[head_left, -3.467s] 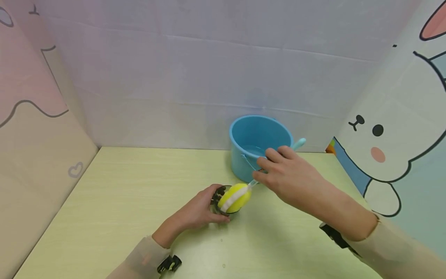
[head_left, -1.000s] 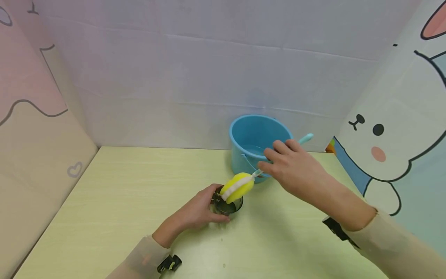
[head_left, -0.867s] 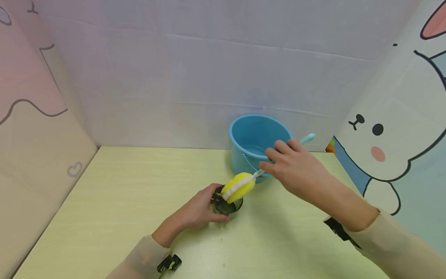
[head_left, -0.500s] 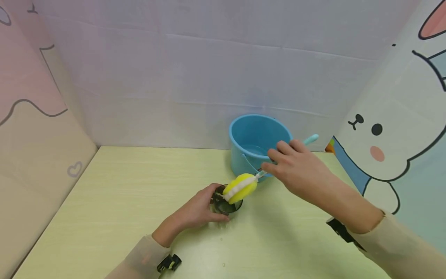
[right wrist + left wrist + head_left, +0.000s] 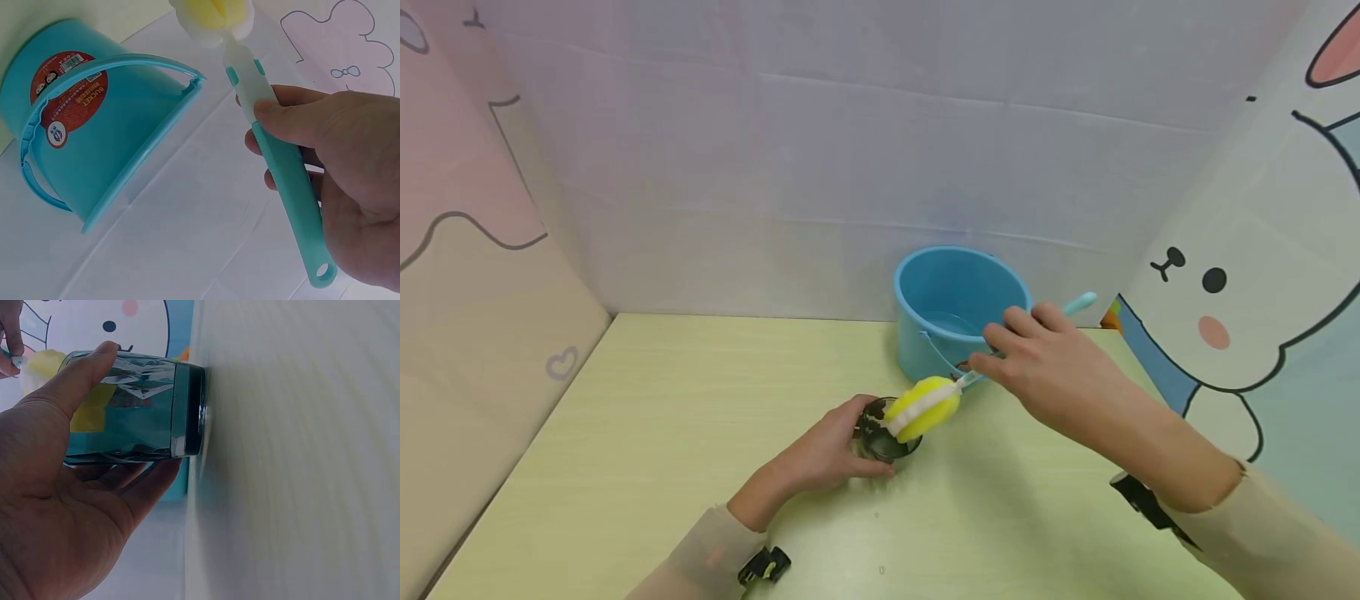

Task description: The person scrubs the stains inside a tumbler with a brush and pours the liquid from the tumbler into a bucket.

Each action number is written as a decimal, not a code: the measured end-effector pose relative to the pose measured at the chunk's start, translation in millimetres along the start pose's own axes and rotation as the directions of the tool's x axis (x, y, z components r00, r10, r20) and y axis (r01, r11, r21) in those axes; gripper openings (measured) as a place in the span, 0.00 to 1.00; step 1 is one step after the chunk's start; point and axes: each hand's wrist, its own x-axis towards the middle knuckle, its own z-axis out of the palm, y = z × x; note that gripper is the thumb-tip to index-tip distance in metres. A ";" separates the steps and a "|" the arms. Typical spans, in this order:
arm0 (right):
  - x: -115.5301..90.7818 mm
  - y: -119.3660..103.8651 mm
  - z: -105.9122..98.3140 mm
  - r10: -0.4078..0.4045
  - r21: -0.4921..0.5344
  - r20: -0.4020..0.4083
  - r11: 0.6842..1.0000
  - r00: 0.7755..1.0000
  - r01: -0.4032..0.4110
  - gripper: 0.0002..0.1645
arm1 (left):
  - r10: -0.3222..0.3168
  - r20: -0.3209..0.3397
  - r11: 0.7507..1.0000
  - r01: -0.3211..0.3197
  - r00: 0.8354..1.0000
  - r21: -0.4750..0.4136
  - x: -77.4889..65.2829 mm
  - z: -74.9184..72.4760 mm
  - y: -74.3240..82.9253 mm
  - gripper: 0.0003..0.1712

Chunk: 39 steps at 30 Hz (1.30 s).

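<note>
My left hand [image 5: 831, 450] curls its fingers and thumb round a dark, see-through drinking glass [image 5: 134, 422], which stands upright with its base at the table. A cup brush [image 5: 287, 194] is gripped in my right hand [image 5: 1048, 371], fingers and thumb wrapped round its teal handle. Its yellow and white sponge head [image 5: 925, 408] tilts down to the left over the mouth of the glass. From the side, in the left wrist view, yellow shows through the glass wall near the rim. Behind my right hand stands a light blue bucket [image 5: 913, 337].
The bucket has a hanging handle and a red label [image 5: 72, 87], with what looks like water inside. Under everything lies a pale wood-grain table [image 5: 715, 383]. A plain pale sheet [image 5: 775, 167] closes off the back, and printed cartoon panels [image 5: 1247, 275] line the sides. Small drops dot the tabletop.
The sponge head sat lower in the glass at first, then rose up and right. In the last second the brush and right hand have shifted slightly right. The left hand and glass stay put.
</note>
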 end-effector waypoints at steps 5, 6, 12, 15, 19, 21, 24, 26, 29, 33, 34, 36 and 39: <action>-1.3 -0.7 -3.5 -0.009 0.001 0.003 1.000 1.000 0.009 0.20 | 0.005 -0.001 1.000 -0.005 1.000 -0.001 0.5 0.0 -0.4 0.54; -1.6 -0.9 -4.2 -0.010 0.001 0.008 1.000 1.000 0.010 0.21 | 0.006 -0.002 1.000 -0.006 1.000 0.000 0.6 0.0 -0.5 0.54; -3.2 -2.3 -6.5 -0.013 0.015 0.011 1.000 1.000 0.013 0.21 | 0.006 -0.003 1.000 -0.006 1.000 0.003 0.4 -0.3 -0.3 0.54; -3.8 -2.7 -7.0 -0.019 0.027 -0.003 0.999 1.000 0.019 0.21 | 0.004 0.002 1.000 -0.004 1.000 -0.001 0.1 -0.4 0.1 0.54; -4.3 -3.6 -7.6 -0.024 0.035 -0.007 0.999 1.000 0.024 0.21 | 0.003 0.009 1.000 -0.003 1.000 -0.001 0.3 -0.4 -0.3 0.55; -4.6 -4.2 -8.0 -0.025 0.038 -0.005 0.999 1.000 0.025 0.21 | 0.003 0.010 1.000 -0.003 1.000 -0.001 0.3 -0.3 -0.6 0.55; -4.7 -4.8 -8.5 -0.027 0.040 -0.007 0.999 1.000 0.027 0.21 | 0.004 0.008 1.000 -0.004 1.000 -0.003 0.1 0.0 -0.8 0.55; -4.7 -5.3 -8.7 -0.029 0.044 -0.007 0.999 1.000 0.029 0.22 | 0.004 0.006 1.000 -0.004 1.000 -0.004 -0.1 0.3 -0.7 0.54; -4.1 -6.3 -8.9 -0.031 0.050 -0.010 0.998 0.999 0.031 0.22 | 0.002 0.003 1.000 -0.002 1.000 0.000 -0.2 0.4 0.1 0.54; -3.0 -7.7 -8.9 -0.037 0.055 -0.016 0.998 0.999 0.038 0.22 | -0.004 0.002 1.000 0.004 1.000 0.000 -0.1 0.2 1.9 0.54; -2.6 -8.1 -8.8 -0.039 0.054 -0.018 0.998 0.999 0.040 0.22 | -0.007 0.003 1.000 0.007 1.000 -0.002 -0.2 0.2 2.2 0.54; -1.9 -8.6 -8.8 -0.043 0.049 -0.020 0.998 0.999 0.044 0.22 | -0.012 0.003 1.000 0.012 1.000 -0.004 -0.1 0.3 2.7 0.54; 0.2 -9.8 -7.9 -0.049 0.039 -0.019 0.998 0.999 0.049 0.20 | -0.016 0.002 1.000 0.016 1.000 0.001 -0.2 0.7 2.8 0.54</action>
